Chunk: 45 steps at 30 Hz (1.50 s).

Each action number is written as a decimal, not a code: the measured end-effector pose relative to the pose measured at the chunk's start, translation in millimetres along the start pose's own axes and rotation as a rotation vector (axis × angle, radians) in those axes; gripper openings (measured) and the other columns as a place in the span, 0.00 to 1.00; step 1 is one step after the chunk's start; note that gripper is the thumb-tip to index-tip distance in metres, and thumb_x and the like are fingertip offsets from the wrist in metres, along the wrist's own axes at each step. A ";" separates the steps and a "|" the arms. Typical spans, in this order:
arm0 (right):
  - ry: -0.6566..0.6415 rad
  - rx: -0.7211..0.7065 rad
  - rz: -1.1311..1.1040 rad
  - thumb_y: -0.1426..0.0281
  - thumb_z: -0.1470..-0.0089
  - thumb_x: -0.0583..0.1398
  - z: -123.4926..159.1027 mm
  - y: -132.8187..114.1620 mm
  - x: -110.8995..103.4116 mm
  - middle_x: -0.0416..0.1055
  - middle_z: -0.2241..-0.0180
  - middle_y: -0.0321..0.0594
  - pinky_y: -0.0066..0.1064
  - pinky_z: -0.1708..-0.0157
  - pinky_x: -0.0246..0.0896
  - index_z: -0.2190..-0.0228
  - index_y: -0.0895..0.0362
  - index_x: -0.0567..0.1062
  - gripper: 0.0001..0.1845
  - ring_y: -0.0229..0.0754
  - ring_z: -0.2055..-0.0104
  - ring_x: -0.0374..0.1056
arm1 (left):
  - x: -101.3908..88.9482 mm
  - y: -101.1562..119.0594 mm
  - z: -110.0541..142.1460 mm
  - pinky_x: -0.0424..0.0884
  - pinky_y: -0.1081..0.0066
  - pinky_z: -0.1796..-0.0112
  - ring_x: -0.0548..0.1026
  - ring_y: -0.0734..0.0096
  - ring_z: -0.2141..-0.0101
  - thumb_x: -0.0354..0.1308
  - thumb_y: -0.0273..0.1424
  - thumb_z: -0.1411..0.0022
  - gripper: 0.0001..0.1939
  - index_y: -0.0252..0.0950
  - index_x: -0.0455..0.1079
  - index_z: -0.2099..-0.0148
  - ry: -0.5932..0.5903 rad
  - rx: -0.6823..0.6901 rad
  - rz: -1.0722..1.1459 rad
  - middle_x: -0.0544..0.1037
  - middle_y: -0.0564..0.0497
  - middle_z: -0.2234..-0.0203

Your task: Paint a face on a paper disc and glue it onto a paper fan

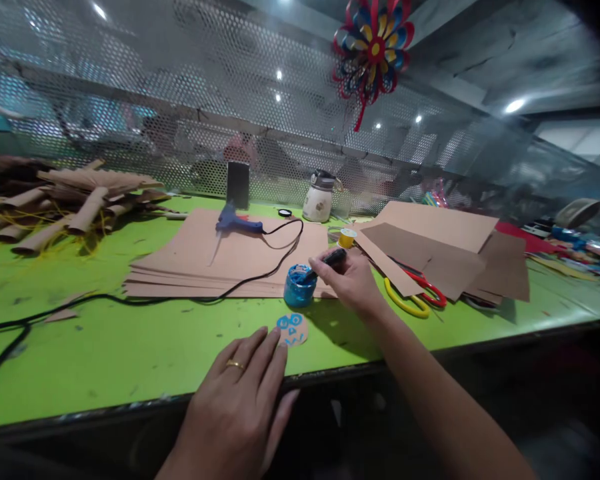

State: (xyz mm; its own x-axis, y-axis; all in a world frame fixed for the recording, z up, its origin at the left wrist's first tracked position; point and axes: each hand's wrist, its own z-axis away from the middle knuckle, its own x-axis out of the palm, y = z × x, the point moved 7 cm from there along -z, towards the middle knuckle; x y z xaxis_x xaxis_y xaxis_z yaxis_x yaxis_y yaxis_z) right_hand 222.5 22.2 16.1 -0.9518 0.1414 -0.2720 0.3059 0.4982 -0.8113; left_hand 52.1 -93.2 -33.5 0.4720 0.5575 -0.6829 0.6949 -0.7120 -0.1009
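My right hand (pixel 353 280) grips a black-handled paintbrush (pixel 334 259), its lower end down inside a small jar of blue paint (pixel 300 293); the bristles are hidden. Blue paint smears cover the jar's rim and wall. Just in front of the jar lies a round brown paper disc (pixel 300 331) with a face painted in blue: two ringed eyes, a small nose and a zigzag mouth. My left hand (pixel 240 387) rests flat at the table's front edge, fingers stretched out, fingertips at the disc's left side. A gold ring is on one finger.
A blue glue gun (pixel 240 223) lies on stacked brown card sheets (pixel 180 267), its black cord (pixel 167 301) crossing the green table. Scissors with red and yellow handles (pixel 413 303) lie right, beside more card (pixel 430 257). Behind stand a bottle (pixel 317 200) and a yellow spool (pixel 347 238). Cardboard tubes (pixel 87 207) pile left.
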 end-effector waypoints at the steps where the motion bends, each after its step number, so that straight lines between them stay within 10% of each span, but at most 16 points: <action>1: -0.043 0.013 -0.001 0.59 0.50 0.65 0.5 0.2 2.4 0.69 0.77 0.35 0.29 0.73 0.60 0.74 0.58 0.74 0.15 0.36 0.75 0.63 | -0.4 0.3 -0.4 0.66 0.54 0.51 0.72 0.51 0.50 0.54 0.31 0.37 0.19 0.29 0.68 0.45 0.000 -0.002 0.004 0.74 0.39 0.49; 14: 0.464 -0.096 -0.209 0.57 0.45 0.62 17.7 -19.6 -43.3 0.60 0.83 0.30 0.27 0.83 0.52 0.74 0.54 0.68 0.15 0.33 0.83 0.55 | 0.3 -0.4 -1.2 0.65 0.54 0.50 0.72 0.51 0.49 0.54 0.32 0.37 0.20 0.29 0.68 0.45 -0.015 -0.026 0.030 0.74 0.40 0.48; 25: 0.161 0.263 -0.210 0.62 0.43 0.62 104.6 -0.3 -16.6 0.74 0.80 0.36 0.26 0.78 0.67 0.67 0.55 0.75 0.09 0.38 0.78 0.70 | 3.3 0.5 0.6 0.65 0.53 0.50 0.71 0.50 0.48 0.55 0.32 0.37 0.21 0.27 0.68 0.44 -0.055 -0.001 0.011 0.73 0.39 0.47; 45: 0.268 0.312 -0.012 0.65 0.48 0.64 110.5 -10.4 -12.2 0.73 0.82 0.34 0.23 0.79 0.62 0.74 0.57 0.74 0.09 0.35 0.80 0.66 | 0.2 0.5 0.9 0.64 0.55 0.50 0.71 0.51 0.49 0.55 0.31 0.37 0.19 0.27 0.70 0.47 -0.027 -0.026 0.017 0.74 0.39 0.48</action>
State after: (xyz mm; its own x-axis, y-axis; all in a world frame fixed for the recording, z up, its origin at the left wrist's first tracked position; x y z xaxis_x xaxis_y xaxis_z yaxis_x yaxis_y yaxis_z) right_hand 233.2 -79.2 -29.3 -0.9144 0.3757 -0.1510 0.2474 0.2234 -0.9428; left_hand 52.0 -93.8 -34.3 0.4696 0.5334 -0.7035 0.7009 -0.7097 -0.0703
